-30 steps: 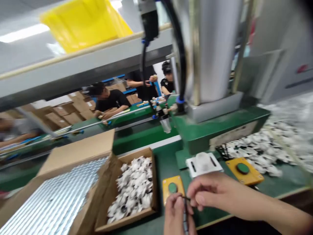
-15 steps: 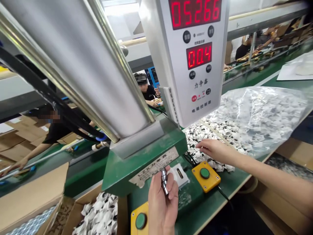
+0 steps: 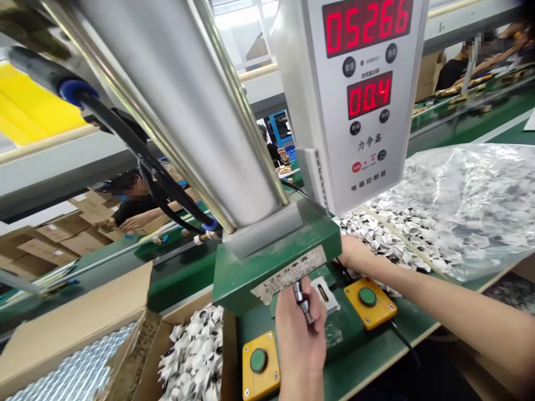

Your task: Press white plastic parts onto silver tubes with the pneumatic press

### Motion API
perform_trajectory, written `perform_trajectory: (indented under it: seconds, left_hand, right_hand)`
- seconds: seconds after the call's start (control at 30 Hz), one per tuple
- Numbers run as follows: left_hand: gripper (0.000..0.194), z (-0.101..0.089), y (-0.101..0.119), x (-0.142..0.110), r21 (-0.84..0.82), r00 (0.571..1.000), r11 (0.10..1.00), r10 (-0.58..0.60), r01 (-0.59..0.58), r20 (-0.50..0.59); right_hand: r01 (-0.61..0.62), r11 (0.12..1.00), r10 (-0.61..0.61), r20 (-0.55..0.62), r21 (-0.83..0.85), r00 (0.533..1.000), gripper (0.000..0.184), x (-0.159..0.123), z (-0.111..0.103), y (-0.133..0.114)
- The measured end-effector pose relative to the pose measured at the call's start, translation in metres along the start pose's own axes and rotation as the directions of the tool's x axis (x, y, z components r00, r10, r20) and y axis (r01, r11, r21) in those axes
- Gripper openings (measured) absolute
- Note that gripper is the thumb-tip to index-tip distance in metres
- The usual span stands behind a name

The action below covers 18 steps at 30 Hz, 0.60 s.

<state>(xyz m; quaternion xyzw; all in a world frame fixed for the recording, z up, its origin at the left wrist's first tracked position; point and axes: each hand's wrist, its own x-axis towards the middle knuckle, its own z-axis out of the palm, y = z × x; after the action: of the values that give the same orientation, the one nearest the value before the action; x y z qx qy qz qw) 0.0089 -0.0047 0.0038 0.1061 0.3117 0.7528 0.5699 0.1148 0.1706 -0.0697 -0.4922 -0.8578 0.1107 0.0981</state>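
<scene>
My left hand [image 3: 298, 328] is closed round a small shiny metal cylinder [image 3: 302, 301], held upright just below the green head of the press [image 3: 276, 259] and beside the white fixture [image 3: 324, 292] on its base. My right hand [image 3: 353, 253] reaches behind the press head into the pile of small white parts [image 3: 388, 239]; its fingers are hidden. Two yellow boxes with green push buttons flank the fixture, one on the left [image 3: 259, 365] and one on the right [image 3: 369, 301].
A control panel [image 3: 361, 94] with red digits stands above the press, beside a large silver cylinder [image 3: 175, 106]. A clear plastic bag [image 3: 463, 195] of white parts lies right. Cardboard boxes of white parts [image 3: 192, 362] and silvery pieces [image 3: 71, 376] sit left. Other people work at benches behind.
The view swung from the boxes on the left up to the press. My hands separated: the right went to the pile of white parts, the left raised the metal cylinder under the press head.
</scene>
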Motion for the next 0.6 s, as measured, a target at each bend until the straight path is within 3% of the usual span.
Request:
perform_trajectory:
  seconds: [0.1, 0.23, 0.3, 0.4, 0.5, 0.6]
  left_hand:
    - [0.025, -0.010, 0.008, -0.012, 0.036, 0.996, 0.999, -0.030, 0.033, -0.081]
    - [0.026, -0.038, 0.034, -0.027, -0.160, 0.975, 0.981, -0.142, 0.114, -0.172]
    - [0.030, -0.053, 0.045, -0.032, -0.284, 0.970, 0.952, -0.170, 0.116, -0.174]
    - [0.036, -0.069, 0.044, -0.040, -0.336, 0.964, 0.928, -0.221, 0.161, -0.151]
    - [0.031, -0.074, 0.026, -0.048, -0.243, 0.959, 0.943, -0.259, 0.226, -0.113]
    - [0.028, -0.072, 0.012, -0.054, -0.124, 0.963, 0.967, -0.239, 0.224, -0.125]
  right_hand:
    - [-0.035, 0.998, 0.039, -0.074, 0.059, 0.997, 0.021, -0.012, -0.011, 0.009]
    - [-0.014, 0.990, 0.043, -0.201, 0.144, 0.979, 0.026, -0.055, -0.043, 0.019]
    - [0.104, 0.972, -0.028, -0.337, 0.209, 0.941, 0.027, -0.083, -0.055, 0.010]
    - [0.383, 0.906, -0.241, -0.524, 0.180, 0.817, 0.023, -0.115, -0.055, -0.022]
    - [0.563, 0.824, -0.465, -0.491, 0.064, 0.736, 0.026, -0.119, -0.039, -0.057]
    - [0.628, 0.778, -0.595, -0.354, -0.027, 0.722, 0.029, -0.105, -0.028, -0.079]
